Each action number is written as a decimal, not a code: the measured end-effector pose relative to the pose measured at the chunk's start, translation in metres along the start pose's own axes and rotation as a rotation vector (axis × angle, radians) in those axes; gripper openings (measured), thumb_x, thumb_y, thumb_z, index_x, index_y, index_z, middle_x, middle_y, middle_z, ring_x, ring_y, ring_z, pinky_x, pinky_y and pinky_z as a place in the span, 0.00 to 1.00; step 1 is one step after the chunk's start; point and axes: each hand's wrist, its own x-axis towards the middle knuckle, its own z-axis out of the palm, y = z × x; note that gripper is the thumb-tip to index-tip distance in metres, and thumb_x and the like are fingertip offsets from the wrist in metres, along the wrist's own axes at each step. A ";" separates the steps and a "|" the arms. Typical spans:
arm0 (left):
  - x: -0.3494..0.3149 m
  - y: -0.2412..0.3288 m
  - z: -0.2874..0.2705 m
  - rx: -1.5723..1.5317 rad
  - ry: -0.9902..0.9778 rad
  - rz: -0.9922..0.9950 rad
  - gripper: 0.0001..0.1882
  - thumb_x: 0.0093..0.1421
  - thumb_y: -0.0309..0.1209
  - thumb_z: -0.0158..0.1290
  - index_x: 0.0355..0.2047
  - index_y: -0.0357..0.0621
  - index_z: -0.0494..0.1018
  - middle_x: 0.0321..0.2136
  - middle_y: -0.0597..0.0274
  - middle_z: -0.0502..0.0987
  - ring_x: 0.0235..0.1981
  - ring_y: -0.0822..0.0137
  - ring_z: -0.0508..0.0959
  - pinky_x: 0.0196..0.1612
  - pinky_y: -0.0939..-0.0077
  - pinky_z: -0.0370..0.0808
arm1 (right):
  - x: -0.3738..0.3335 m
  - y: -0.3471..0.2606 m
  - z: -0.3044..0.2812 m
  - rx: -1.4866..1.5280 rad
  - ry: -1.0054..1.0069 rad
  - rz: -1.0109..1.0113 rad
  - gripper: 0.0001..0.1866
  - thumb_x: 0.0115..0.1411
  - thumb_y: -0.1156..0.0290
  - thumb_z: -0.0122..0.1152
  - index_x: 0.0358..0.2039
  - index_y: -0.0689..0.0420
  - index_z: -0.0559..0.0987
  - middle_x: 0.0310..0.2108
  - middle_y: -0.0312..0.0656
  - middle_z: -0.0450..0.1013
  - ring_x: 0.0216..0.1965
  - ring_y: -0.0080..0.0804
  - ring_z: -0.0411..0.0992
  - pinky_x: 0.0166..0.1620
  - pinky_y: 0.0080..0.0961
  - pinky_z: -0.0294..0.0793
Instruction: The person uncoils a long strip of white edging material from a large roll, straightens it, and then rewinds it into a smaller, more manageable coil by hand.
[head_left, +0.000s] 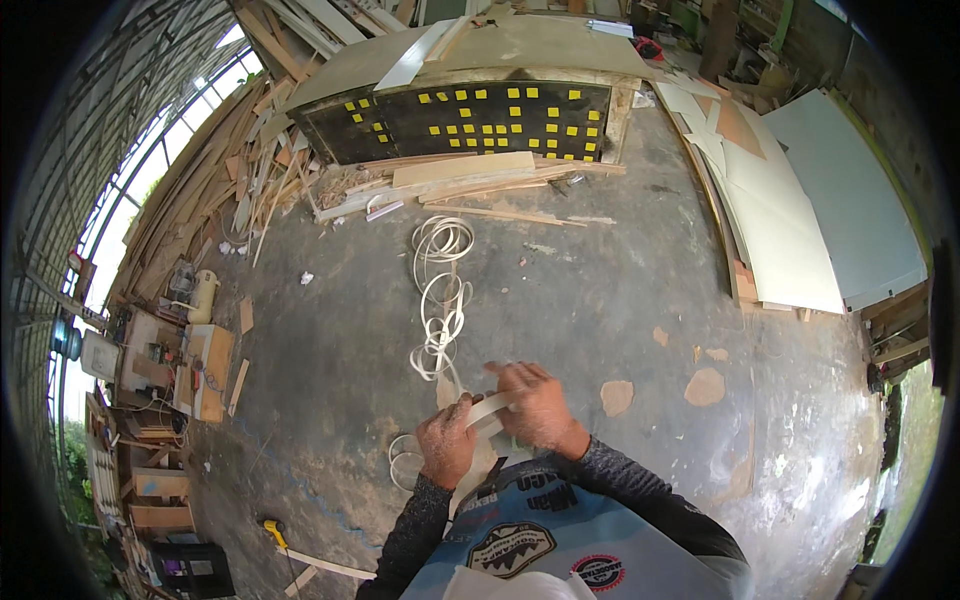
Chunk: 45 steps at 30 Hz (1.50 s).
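Note:
Close in front of my body, both hands are on a white, flexible strip that looks like edge banding (487, 409). My left hand (446, 442) is closed round it, with the thumb on top. My right hand (540, 408) is closed on the same strip a little to the right, its fingers slightly blurred. A short stretch of the strip bows between the two hands. Beyond them, loose loops of white strip (444, 334) trail away over the grey floor, with more coils at the far end. Another loop hangs or lies beside my left wrist; I cannot tell which.
Ahead stands a long workbench (345, 130) with yellow squares on its dark front and wood offcuts (465, 170) before it. White sheets (775, 220) lie at the right. Timber scraps (190, 190) pile up at the left. A yellow-black power drill (274, 532) is at the lower left.

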 end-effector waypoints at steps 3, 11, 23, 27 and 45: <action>0.035 0.009 0.021 -0.085 0.037 -0.025 0.17 0.52 0.24 0.60 0.43 0.37 0.74 0.31 0.48 0.80 0.29 0.49 0.81 0.31 0.60 0.77 | 0.019 0.031 -0.007 0.214 -0.184 0.018 0.20 0.45 0.82 0.62 0.42 0.61 0.78 0.38 0.46 0.77 0.37 0.47 0.76 0.39 0.36 0.76; 0.109 0.028 0.066 -0.205 0.266 -0.088 0.10 0.55 0.23 0.58 0.38 0.37 0.75 0.28 0.47 0.80 0.28 0.50 0.82 0.31 0.65 0.77 | 0.046 0.104 -0.036 0.490 0.202 0.373 0.18 0.52 0.81 0.60 0.45 0.60 0.78 0.37 0.46 0.76 0.35 0.35 0.75 0.38 0.33 0.73; 0.184 0.024 0.084 -0.274 0.144 -0.131 0.12 0.58 0.25 0.57 0.42 0.37 0.75 0.29 0.46 0.80 0.27 0.50 0.82 0.31 0.63 0.77 | 0.089 0.161 -0.041 1.271 0.353 0.740 0.14 0.53 0.78 0.56 0.42 0.61 0.79 0.31 0.33 0.76 0.34 0.23 0.71 0.41 0.24 0.71; 0.221 0.007 0.089 -0.156 0.048 0.110 0.19 0.52 0.22 0.58 0.46 0.39 0.74 0.32 0.49 0.81 0.33 0.52 0.82 0.35 0.60 0.77 | 0.115 0.163 -0.056 0.082 0.447 0.312 0.19 0.47 0.79 0.61 0.42 0.61 0.78 0.34 0.42 0.75 0.34 0.44 0.74 0.46 0.32 0.72; 0.411 -0.094 0.090 -0.010 -0.200 0.236 0.22 0.52 0.22 0.57 0.50 0.40 0.73 0.33 0.51 0.80 0.31 0.52 0.81 0.36 0.59 0.77 | 0.298 0.244 -0.017 -0.090 0.186 0.020 0.28 0.44 0.80 0.64 0.50 0.60 0.75 0.42 0.50 0.76 0.42 0.51 0.75 0.45 0.38 0.75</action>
